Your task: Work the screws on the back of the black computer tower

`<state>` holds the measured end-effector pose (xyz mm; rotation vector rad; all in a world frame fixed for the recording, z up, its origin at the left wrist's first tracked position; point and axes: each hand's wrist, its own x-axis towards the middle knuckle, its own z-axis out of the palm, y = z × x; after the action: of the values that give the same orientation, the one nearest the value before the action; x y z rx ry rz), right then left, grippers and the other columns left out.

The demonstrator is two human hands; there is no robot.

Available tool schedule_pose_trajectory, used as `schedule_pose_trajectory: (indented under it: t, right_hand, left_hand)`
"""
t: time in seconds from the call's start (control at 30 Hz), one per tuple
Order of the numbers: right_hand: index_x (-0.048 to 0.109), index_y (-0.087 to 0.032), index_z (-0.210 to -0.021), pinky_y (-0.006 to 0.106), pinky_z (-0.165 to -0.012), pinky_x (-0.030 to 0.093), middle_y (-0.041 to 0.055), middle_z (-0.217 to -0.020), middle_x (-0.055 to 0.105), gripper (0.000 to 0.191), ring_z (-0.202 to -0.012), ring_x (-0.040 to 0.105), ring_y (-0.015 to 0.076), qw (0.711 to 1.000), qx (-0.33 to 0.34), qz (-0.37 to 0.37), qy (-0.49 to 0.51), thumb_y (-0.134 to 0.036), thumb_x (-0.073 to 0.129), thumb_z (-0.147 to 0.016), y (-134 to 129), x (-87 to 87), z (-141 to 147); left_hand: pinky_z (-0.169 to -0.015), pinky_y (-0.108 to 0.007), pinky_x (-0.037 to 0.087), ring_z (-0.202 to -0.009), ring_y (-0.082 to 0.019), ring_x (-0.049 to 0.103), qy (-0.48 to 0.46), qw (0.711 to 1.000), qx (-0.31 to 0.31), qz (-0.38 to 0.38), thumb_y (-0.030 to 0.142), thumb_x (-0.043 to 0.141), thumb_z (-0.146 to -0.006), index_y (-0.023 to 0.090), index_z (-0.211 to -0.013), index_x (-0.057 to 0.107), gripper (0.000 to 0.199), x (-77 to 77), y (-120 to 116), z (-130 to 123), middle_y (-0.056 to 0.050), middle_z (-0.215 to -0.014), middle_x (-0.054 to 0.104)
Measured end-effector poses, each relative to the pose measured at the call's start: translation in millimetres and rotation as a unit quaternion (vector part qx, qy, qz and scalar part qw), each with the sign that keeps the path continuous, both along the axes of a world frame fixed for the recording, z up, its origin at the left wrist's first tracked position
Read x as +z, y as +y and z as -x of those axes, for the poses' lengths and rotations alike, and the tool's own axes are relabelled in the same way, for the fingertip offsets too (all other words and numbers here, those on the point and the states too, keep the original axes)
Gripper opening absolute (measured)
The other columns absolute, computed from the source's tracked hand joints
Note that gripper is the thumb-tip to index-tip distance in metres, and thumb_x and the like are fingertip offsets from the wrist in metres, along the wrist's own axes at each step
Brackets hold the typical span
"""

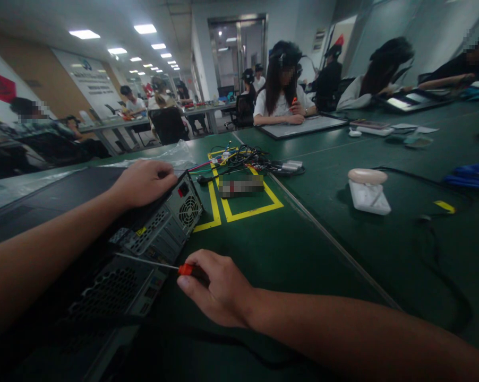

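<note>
Past the case, left hand half-curled atop, right hand gripping a screwdriver, lie cables, seemingly tangled.

Table: green, with one long seam
Left side: a computer case, beside it clear plastic
Middle: yellow tape, a heap of cables partly over it
Right side: a white box, a blue cloth

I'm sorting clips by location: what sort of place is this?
Probably a shared electronics workshop or training room: the right hand holds a screwdriver at the back of a computer case, cables lie heaped on the green table, and other people sit around the room.
</note>
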<state>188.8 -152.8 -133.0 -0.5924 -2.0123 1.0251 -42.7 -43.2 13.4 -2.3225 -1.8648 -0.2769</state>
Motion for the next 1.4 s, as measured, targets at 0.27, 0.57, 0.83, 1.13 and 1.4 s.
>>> schedule_pose_trajectory:
  t: [0.27, 0.57, 0.83, 1.13, 1.4]
  right_hand:
    - [0.069, -0.020, -0.108, 0.031, -0.080, 0.055, 0.0048, -0.095, 0.071, 0.023, -0.081, 0.063, 0.0174, 1.000, 0.008, -0.027, -0.006, -0.040, 0.057, -0.109, 1.4, -2.5, 1.1]
    - [0.057, -0.025, -0.107, 0.031, -0.073, 0.053, -0.0006, -0.090, 0.066, 0.022, -0.071, 0.059, 0.0164, 1.000, -0.005, 0.022, -0.016, -0.040, 0.070, -0.095, -0.5, -0.8, 0.3]
    - [0.058, -0.025, -0.103, 0.031, -0.074, 0.052, -0.0006, -0.089, 0.064, 0.019, -0.071, 0.056, 0.0156, 1.000, -0.009, 0.019, -0.002, -0.039, 0.069, -0.097, -0.3, -3.1, 1.6]
    - [0.057, -0.025, -0.104, 0.030, -0.074, 0.051, -0.0012, -0.089, 0.064, 0.019, -0.072, 0.057, 0.0153, 1.000, -0.005, 0.018, 0.000, -0.037, 0.070, -0.097, 0.3, -2.6, 1.4]
    - [0.059, -0.025, -0.104, 0.032, -0.077, 0.054, 0.0004, -0.091, 0.066, 0.021, -0.073, 0.058, 0.0164, 1.000, -0.007, 0.020, -0.007, -0.040, 0.070, -0.097, 0.7, -4.6, 2.2]
  left_hand:
    - [-0.069, -0.038, 0.030, -0.067, -0.021, 0.048, 0.008, 1.000, 0.006, 0.005, 0.043, 0.041, -0.094, 0.026, -0.068, 0.048, 0.032, -0.2, -0.4, -0.9, -0.004, -0.069, 0.049]
    - [-0.067, -0.037, 0.028, -0.065, -0.021, 0.047, 0.005, 1.000, 0.004, -0.002, 0.044, 0.041, -0.092, 0.027, -0.066, 0.045, 0.032, -1.2, 0.0, -0.8, -0.003, -0.067, 0.048]
    - [-0.068, -0.037, 0.029, -0.066, -0.021, 0.049, 0.003, 1.000, 0.005, -0.003, 0.044, 0.041, -0.092, 0.026, -0.067, 0.047, 0.031, -1.3, 0.6, -0.3, -0.003, -0.068, 0.049]
    - [-0.068, -0.037, 0.029, -0.066, -0.021, 0.048, 0.008, 1.000, 0.005, -0.005, 0.043, 0.041, -0.093, 0.026, -0.067, 0.046, 0.032, -1.3, 1.0, 0.7, -0.003, -0.068, 0.049]
    - [-0.068, -0.037, 0.028, -0.065, -0.020, 0.046, 0.003, 1.000, -0.002, -0.008, 0.044, 0.041, -0.092, 0.026, -0.065, 0.046, 0.032, -2.4, 1.5, 1.4, -0.003, -0.067, 0.047]
